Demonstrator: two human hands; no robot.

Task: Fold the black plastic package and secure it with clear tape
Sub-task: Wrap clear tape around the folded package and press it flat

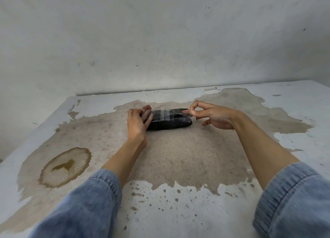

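The black package (169,124) lies folded into a tight bundle on the worn table (178,157) at mid-frame, with one strip of clear tape (163,114) already across its top. The left hand (136,121) curls its fingers round the left end; the right hand (214,117) pinches a second strip (193,119) at the right end, other fingers spread. Folding looks done; this strip is not yet pressed down.

left sleeve (85,202), near-left of the black package (169,120): light blue denim, bunched above a bare forearm, hem seam visible. right sleeve (294,198), near-right of the package: same denim, stitch lines along the cuff. left hand (136,123), at the package's left end: thin pale ring (142,109) on one finger.
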